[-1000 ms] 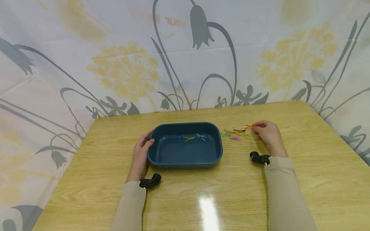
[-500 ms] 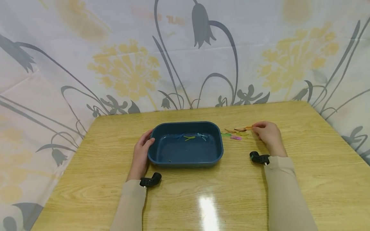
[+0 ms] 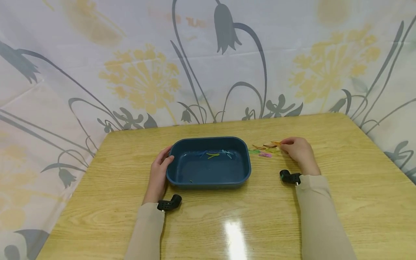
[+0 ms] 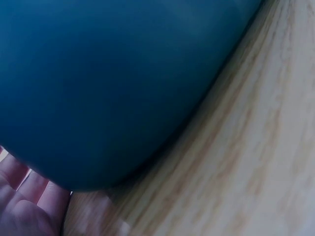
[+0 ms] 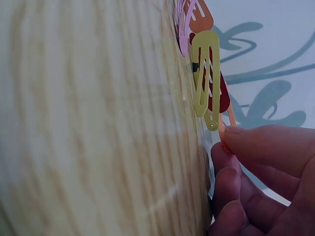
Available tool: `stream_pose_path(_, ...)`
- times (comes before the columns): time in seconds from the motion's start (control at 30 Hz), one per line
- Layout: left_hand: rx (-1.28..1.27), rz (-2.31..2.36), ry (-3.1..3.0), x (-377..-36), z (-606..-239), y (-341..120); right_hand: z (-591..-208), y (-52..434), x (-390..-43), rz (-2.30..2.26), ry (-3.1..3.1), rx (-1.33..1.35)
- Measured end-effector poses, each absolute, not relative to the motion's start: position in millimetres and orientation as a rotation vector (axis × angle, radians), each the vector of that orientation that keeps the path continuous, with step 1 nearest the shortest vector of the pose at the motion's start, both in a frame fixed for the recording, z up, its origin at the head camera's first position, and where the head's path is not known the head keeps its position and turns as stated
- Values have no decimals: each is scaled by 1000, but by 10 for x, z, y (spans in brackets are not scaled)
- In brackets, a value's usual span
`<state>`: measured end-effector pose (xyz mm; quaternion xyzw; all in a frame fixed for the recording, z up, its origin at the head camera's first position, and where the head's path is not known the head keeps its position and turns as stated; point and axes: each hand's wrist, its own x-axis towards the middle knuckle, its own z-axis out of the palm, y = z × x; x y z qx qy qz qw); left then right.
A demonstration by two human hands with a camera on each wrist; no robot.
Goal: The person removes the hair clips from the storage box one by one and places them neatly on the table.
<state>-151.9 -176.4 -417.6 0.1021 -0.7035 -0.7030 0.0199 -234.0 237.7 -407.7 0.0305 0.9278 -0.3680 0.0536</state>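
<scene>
My left hand [image 3: 158, 172] grips the left end of a dark blue plastic bin [image 3: 208, 186], thumb over the rim; the left wrist view shows its fingers [image 4: 53, 200] against the outer wall. To the right of the bin, my right hand [image 3: 299, 153] pinches the end of an orange snap hair clip [image 3: 276, 143] between thumb and forefinger. That clip is at the right edge of a loose group of clips on the table. A yellow clip [image 5: 212, 64] partly covers a dark red one [image 5: 224, 101] beside it, and a pink clip [image 3: 265, 155] lies nearer me.
Inside the bin lie a blue clip [image 3: 201, 153], a yellow-green clip [image 3: 213, 155] and a light blue clip [image 3: 226, 154]. A green clip [image 3: 254, 151] lies just outside its right wall. Behind the wooden table [image 3: 201, 224] hangs a flower-patterned cloth [image 3: 139, 79].
My right hand has shifted slightly left, bringing the orange clip closer in to the other clips. The left hand keeps its hold on the bin, which stays in place.
</scene>
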Motion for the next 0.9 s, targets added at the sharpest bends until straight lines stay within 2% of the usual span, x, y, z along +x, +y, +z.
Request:
stream_pose_path(0.6, 304, -2192, -2177, -1496, -4152, -1746, -4040, 2419, -2340, -1062, 2722, -45)
stream_pose_path(0.9, 288, -2201, -2144, -1587, -4349, -1825, -4022, 2428, -2364, -989, 2732, -124)
